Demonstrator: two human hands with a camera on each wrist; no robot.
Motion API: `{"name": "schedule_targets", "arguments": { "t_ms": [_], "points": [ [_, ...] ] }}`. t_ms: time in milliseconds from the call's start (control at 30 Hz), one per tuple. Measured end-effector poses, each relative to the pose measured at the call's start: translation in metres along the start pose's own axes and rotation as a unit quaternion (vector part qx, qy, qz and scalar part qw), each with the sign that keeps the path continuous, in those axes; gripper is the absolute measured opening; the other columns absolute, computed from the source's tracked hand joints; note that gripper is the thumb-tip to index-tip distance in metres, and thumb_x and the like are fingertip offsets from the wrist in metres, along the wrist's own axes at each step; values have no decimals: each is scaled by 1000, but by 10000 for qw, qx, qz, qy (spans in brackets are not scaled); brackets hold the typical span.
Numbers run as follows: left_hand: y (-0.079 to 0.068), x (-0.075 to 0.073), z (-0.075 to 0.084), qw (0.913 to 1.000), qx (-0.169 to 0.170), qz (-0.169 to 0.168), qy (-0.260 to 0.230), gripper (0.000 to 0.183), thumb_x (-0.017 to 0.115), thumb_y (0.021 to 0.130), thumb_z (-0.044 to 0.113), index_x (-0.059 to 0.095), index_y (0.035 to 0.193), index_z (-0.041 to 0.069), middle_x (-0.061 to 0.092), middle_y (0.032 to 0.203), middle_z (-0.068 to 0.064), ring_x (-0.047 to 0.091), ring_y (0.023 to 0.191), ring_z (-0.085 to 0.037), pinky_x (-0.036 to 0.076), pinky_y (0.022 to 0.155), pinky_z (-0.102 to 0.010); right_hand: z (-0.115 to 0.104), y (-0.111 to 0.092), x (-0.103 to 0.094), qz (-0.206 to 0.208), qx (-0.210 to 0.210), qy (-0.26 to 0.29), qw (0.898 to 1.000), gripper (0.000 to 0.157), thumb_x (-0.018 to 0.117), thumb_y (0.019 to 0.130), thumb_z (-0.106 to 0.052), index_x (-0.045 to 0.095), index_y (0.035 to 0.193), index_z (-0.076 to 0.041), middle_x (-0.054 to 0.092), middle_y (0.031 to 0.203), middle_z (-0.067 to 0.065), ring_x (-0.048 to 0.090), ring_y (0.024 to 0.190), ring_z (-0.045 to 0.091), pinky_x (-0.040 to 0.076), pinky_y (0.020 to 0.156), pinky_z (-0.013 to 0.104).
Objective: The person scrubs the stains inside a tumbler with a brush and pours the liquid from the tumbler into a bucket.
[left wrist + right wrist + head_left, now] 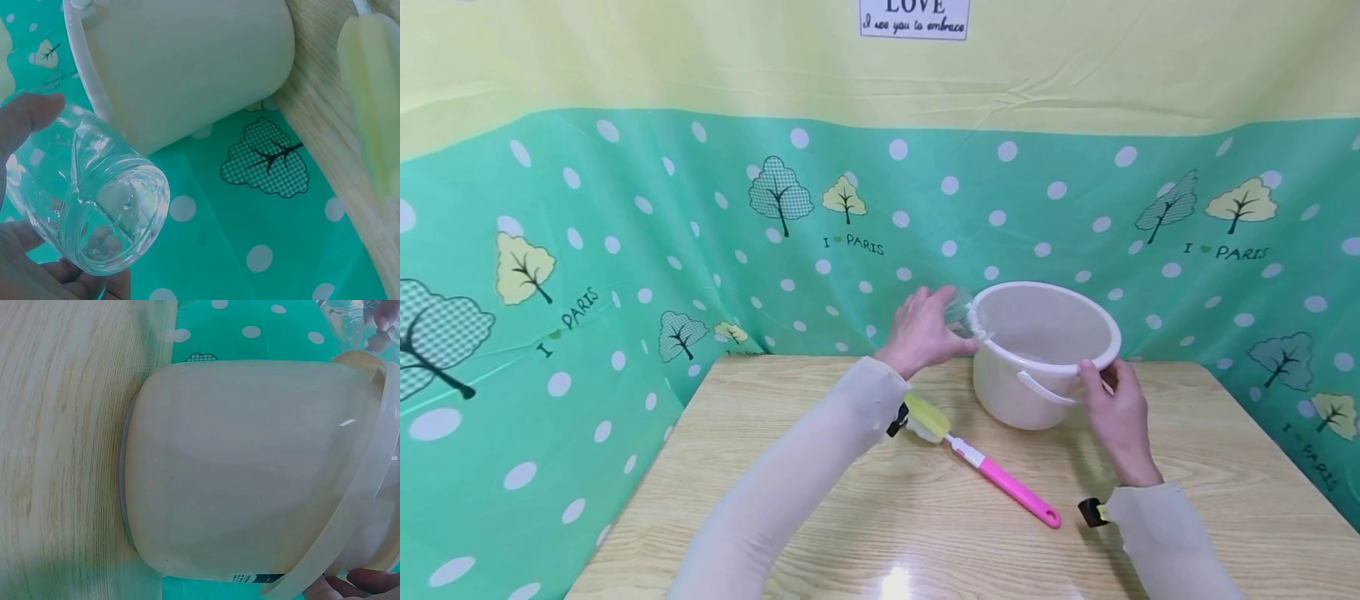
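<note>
A clear drinking glass [957,310] is tipped on its side at the left rim of a white plastic bucket [1026,396], its mouth toward the bucket. My left hand [917,333] grips it, thumb on one side and fingers curled round the other, as the left wrist view shows the glass [119,206] close up. On the opposite side, my right hand [1116,417] pinches the bucket's right rim, its thumb over the edge. The bucket's white handle [1048,390] hangs down along the front.
A bottle brush [1011,492] with a pink handle and a yellow-and-white sponge head lies on the wooden table [865,517], in front of the bucket. Behind the table hangs a green dotted cloth [820,308], close at the bucket's back.
</note>
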State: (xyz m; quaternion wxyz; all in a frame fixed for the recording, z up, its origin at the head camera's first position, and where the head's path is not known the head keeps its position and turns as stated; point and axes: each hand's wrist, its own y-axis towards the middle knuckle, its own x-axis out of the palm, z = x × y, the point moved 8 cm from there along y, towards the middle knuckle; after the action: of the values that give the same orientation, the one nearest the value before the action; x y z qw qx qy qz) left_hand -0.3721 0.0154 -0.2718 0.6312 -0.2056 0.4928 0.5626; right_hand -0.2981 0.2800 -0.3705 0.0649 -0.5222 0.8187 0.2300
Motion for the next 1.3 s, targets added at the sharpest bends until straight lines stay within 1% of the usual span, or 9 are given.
{"name": "schedule_targets", "arguments": {
  "t_ms": [367, 533, 800, 967, 1100, 1300],
  "points": [
    [3, -1, 3, 9997, 6, -121, 232, 95, 82, 64, 51, 41, 144, 21, 50, 111, -2, 46, 95, -16, 43, 80, -31, 1, 0, -1, -46, 46, 31, 10000, 66, 42, 98, -49, 30, 147, -6, 39, 144, 18, 35, 133, 36, 36, 103, 57],
    [5, -2, 4, 9996, 5, -175, 234, 94, 82, 65, 48, 41, 144, 21, 50, 113, -2, 45, 97, -16, 43, 83, -33, 0, -1, 0, -65, 41, 39, 10000, 66, 42, 99, -48, 30, 147, -5, 39, 144, 18, 35, 133, 36, 36, 103, 57],
    [6, -2, 6, 9988, 6, -265, 415, 94, 81, 65, 49, 41, 145, 21, 50, 115, -3, 46, 99, -17, 42, 87, -34, 0, -2, 0, -85, 56, 40, 9999, 66, 42, 98, -49, 29, 147, -6, 38, 145, 17, 34, 134, 36, 35, 103, 57],
    [8, -2, 7, 9980, 44, -256, 568, 94, 80, 65, 51, 40, 145, 21, 51, 115, -3, 46, 99, -17, 42, 88, -33, -1, -3, 0, -84, 57, 25, 9999, 66, 42, 98, -49, 28, 148, -7, 37, 146, 17, 33, 135, 36, 35, 103, 57],
    [8, -2, 8, 9981, 47, -254, 564, 94, 81, 65, 50, 40, 145, 21, 51, 115, -4, 46, 100, -18, 42, 88, -34, 0, -3, 0, -71, 77, 15, 9999, 67, 42, 98, -49, 28, 148, -7, 37, 146, 17, 33, 135, 36, 36, 103, 57],
    [7, -3, 10, 9975, 37, -339, 621, 95, 81, 66, 50, 39, 145, 21, 50, 116, -4, 46, 99, -18, 42, 89, -34, 1, -3, -1, -56, 82, 3, 10000, 66, 42, 98, -49, 28, 148, -7, 37, 146, 17, 33, 135, 36, 35, 103, 57]
  ]
}}
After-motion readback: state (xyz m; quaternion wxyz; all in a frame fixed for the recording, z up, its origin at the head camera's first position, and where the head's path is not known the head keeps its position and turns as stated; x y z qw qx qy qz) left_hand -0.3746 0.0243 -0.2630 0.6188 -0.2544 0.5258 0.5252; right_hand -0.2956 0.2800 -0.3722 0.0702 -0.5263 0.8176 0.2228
